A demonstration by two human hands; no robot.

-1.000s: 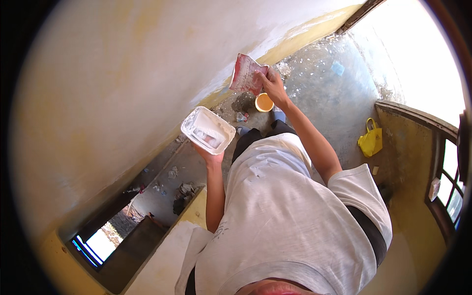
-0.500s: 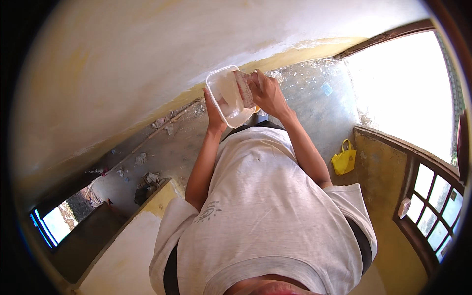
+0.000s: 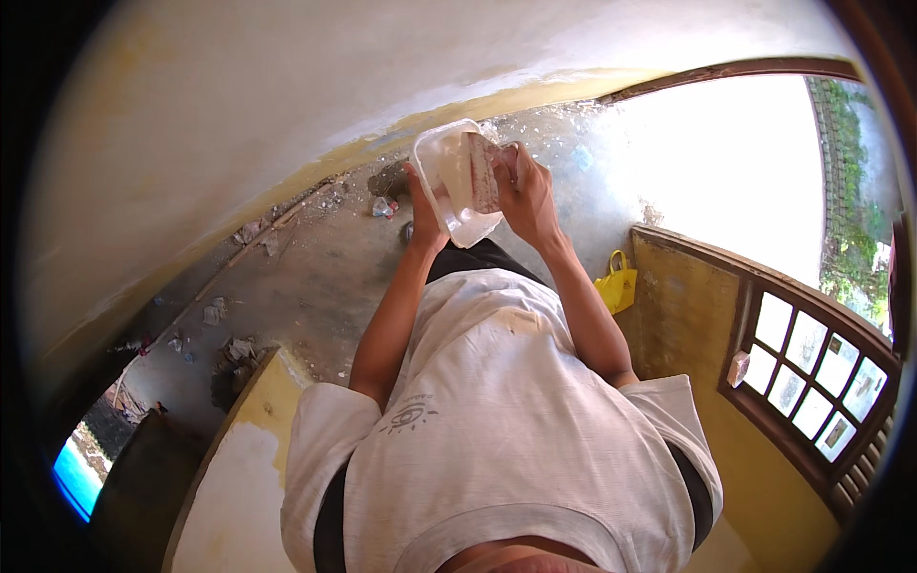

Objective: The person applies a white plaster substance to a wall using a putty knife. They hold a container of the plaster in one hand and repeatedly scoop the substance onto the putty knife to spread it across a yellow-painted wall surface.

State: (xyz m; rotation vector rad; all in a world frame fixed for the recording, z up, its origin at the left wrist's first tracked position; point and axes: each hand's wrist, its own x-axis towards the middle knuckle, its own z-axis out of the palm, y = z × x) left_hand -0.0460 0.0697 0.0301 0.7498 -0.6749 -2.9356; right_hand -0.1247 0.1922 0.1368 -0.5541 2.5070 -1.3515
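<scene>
My left hand [image 3: 424,202] grips a white rectangular plastic tub [image 3: 449,174] from its left side, with the tub tilted toward the right. The tub has pale paste smeared on its inner face and rim. My right hand [image 3: 525,196] pinches a flat reddish piece [image 3: 480,167] coated with pale residue, its edge at the tub's opening. I cannot make out whether the piece touches the paste. Both hands are held out over the floor in front of my body.
A white-and-yellow wall [image 3: 306,115] runs alongside, with a long thin pole [image 3: 277,227] and debris on the concrete floor [image 3: 334,286] below. A yellow bag [image 3: 616,286] stands by the right wall, near a gridded window [image 3: 812,372] and bright doorway. A low wall [image 3: 229,458] stands at lower left.
The tub has risen and moved right, and the reddish piece has come down from above to the tub's mouth, bringing both hands together. The view has turned, shifting the room around me.
</scene>
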